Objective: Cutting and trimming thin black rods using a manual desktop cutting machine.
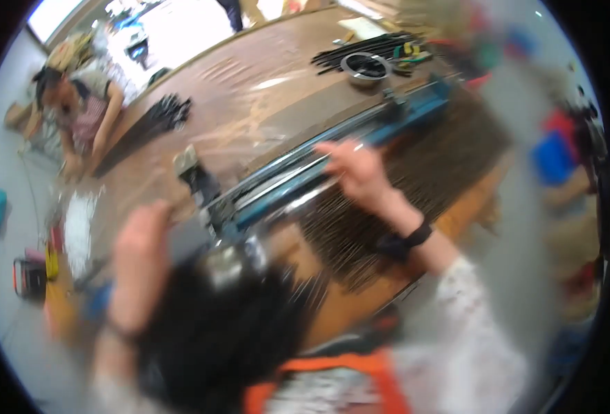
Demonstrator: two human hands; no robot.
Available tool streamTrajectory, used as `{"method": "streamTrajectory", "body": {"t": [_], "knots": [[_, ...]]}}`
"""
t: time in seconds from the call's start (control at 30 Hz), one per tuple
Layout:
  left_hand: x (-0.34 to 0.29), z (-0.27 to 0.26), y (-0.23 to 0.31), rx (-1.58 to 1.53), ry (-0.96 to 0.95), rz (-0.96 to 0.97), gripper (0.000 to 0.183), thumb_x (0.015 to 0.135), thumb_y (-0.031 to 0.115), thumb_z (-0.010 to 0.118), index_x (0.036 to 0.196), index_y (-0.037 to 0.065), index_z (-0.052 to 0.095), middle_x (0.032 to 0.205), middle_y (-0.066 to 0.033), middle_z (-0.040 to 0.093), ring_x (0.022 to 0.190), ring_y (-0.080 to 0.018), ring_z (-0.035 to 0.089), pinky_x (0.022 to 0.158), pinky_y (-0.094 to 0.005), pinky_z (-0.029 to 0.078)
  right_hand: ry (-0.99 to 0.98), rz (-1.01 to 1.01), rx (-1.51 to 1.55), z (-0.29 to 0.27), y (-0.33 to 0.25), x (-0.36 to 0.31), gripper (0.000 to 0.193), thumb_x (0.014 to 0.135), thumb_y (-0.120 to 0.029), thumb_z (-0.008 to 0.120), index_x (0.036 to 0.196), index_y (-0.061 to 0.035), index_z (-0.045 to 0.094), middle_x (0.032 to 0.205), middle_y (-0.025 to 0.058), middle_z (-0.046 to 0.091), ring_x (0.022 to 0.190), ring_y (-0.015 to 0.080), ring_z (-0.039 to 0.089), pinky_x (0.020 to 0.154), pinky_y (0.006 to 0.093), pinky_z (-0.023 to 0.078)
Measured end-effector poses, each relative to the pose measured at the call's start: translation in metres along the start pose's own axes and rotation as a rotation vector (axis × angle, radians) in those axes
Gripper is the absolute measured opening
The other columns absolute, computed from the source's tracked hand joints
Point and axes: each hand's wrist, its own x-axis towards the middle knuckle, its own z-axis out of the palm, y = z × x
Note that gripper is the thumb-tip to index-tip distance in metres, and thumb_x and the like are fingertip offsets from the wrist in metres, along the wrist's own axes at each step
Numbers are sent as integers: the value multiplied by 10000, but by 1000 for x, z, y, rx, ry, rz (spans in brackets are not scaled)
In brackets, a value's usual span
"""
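Observation:
A long blue metal jig (pixel 394 130) with shiny rails lies slantwise across the table. My right hand (pixel 361 176) is over its middle, index finger stretched out to the left and the other fingers partly bent. Nothing plainly shows in it; whether it touches the rails I cannot tell. My left hand (pixel 143 248) is raised near the jig's left end, its fingers smeared by motion. Close by stands an upright dark handle (pixel 198 179) with a pale tip. Beside my right forearm lies a wide layer of thin dark rods (pixel 387 214). A blurred black mass (pixel 222 338) fills the lower middle.
Behind the jig, a metal bowl (pixel 365 70) of dark pieces stands beside black rods (pixel 332 58) and yellow-green pliers (pixel 408 52). A co-worker (pixel 84 103) sits at the far left near a black bundle (pixel 170 110). A blue container (pixel 553 159) is at right.

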Motion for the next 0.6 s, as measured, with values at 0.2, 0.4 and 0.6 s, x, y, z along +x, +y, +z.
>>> {"method": "streamTrajectory", "body": {"t": [0.2, 0.4, 0.6], "knots": [[-24, -54, -54, 158, 272, -126, 143, 934, 58, 615, 1054, -18, 629, 899, -216, 641, 807, -391, 622, 704, -417, 491, -311, 304, 284, 52, -28, 36, 159, 922, -153, 666, 1041, -63, 722, 930, 124, 727, 843, 250, 710, 751, 345, 547], [-87, -94, -66, 2, 242, -342, 171, 928, 48, 634, 1067, -52, 630, 883, -224, 656, 789, -379, 632, 712, -382, 498, -420, 83, 570, 144, -104, 106, 155, 877, -100, 730, 1009, -20, 727, 895, 74, 748, 817, 141, 703, 747, 280, 553], [-153, -76, -78, 56, 166, -521, 193, 935, 51, 632, 1099, -50, 643, 912, -235, 665, 776, -370, 642, 718, -382, 506, -484, -43, 569, 168, -102, 113, 125, 862, -160, 741, 935, -59, 750, 820, 129, 735, 725, 221, 710, 693, 317, 547]]}}
